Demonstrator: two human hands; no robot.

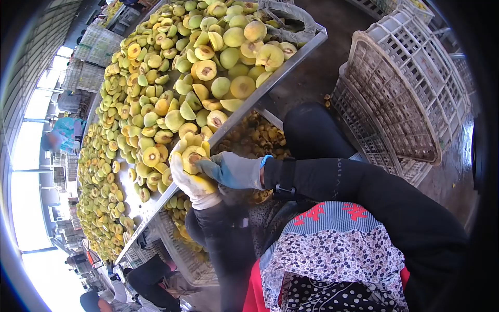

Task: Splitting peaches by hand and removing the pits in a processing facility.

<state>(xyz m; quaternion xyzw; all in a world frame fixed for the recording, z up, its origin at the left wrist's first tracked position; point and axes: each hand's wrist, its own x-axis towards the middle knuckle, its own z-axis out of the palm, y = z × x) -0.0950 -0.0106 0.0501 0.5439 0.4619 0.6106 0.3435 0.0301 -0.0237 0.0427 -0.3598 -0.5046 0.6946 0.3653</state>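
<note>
My left hand (191, 179), in a white glove stained yellow, is wrapped round a halved yellow-green fruit (192, 156) at the edge of the metal table (244, 108). The cut face of this half shows its brown centre. My right hand (233, 169), in a grey and blue glove, meets the left from the right. Its fingers are pressed together at the fruit's cut face; whatever they may hold is hidden. Many whole and halved fruits (176, 120) are heaped on the table beside both hands.
Stacked white plastic crates (400, 88) stand at the upper right. Fruit pieces (254, 136) lie below the table edge, and a crate (179, 249) is underneath. One person (65, 134) is across the table; another person (150, 281) sits at the lower left.
</note>
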